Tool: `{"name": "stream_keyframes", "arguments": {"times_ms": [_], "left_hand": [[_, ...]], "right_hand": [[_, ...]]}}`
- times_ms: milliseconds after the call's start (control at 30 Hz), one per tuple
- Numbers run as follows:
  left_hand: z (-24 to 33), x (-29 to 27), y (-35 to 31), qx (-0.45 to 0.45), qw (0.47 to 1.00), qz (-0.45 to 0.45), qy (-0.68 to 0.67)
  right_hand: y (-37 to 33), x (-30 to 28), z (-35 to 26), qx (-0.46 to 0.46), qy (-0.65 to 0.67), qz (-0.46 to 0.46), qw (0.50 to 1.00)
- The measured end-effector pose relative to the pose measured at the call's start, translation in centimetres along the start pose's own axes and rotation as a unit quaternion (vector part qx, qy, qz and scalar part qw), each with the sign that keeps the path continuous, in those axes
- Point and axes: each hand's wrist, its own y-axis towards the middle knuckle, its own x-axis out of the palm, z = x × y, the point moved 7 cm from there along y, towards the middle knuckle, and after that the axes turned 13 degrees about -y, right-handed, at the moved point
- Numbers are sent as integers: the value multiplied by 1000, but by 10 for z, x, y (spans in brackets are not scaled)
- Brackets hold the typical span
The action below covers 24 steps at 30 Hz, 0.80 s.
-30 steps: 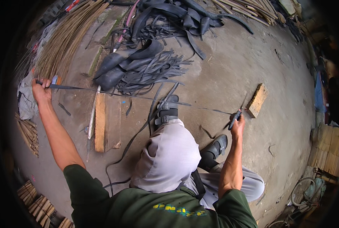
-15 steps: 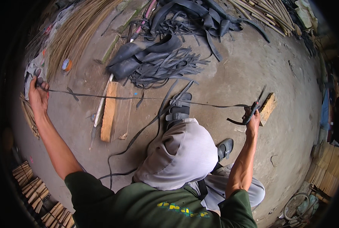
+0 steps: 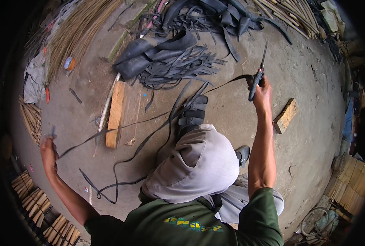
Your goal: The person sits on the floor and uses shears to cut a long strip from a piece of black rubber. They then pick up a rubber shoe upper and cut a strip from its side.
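Observation:
A long black rubber strip (image 3: pixel 143 120) slants across in front of me, sagging slightly, from low left to upper right. My left hand (image 3: pixel 49 158) is closed on its left end, and a small blurred tip sticks up above the fingers. My right hand (image 3: pixel 262 93), farther forward, is closed around a knife (image 3: pixel 255 85) with a black handle and a thin blade pointing away from me. The strip's other end widens and reaches the fingers of that same hand. Other loose black strips (image 3: pixel 143 149) trail over the floor beside my raised knee.
Ahead lie a heap of cut rubber strips (image 3: pixel 180 67) and folded rubber sheets (image 3: pixel 149 53). A wooden block (image 3: pixel 115 117) is left of my foot; a smaller block (image 3: pixel 286 116) sits at right. Long thin stalks (image 3: pixel 82 33) and bundled sticks (image 3: pixel 35 205) line the left side.
My left hand has come down and nearer to me. My right hand has moved forward and slightly left with the knife. The strip went from nearly level and taut to slanting and slacker.

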Motion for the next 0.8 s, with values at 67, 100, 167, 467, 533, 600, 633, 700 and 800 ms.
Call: {"name": "stream_keyframes", "arguments": {"times_ms": [67,100,167,467,533,600,633,700,800], "left_hand": [[-73,-34,6,-58,992,14,112],[-109,-53,5,-48,982,40,177],[-183,-91,0,-75,972,83,207],[-319,-163,-150,-289,828,285,388],[-315,-151,-168,-281,824,328,368],[-315,-143,-179,-293,817,342,361],[-318,-140,-180,-296,818,338,360],[-332,-134,-179,-346,820,293,348],[-348,-103,-167,-392,822,164,379]], "right_hand": [[6,16,-16,-35,18,-8,999],[6,29,-23,-43,57,-31,997],[3,52,-34,-63,80,-58,993],[-26,111,-53,-85,-21,-118,989],[-24,112,-55,-81,1,-110,991],[-23,112,-57,-70,74,-105,989],[-26,110,-59,-88,77,-93,989],[-37,120,-57,-79,143,-145,976],[-70,140,-53,-111,166,-214,956]]}}
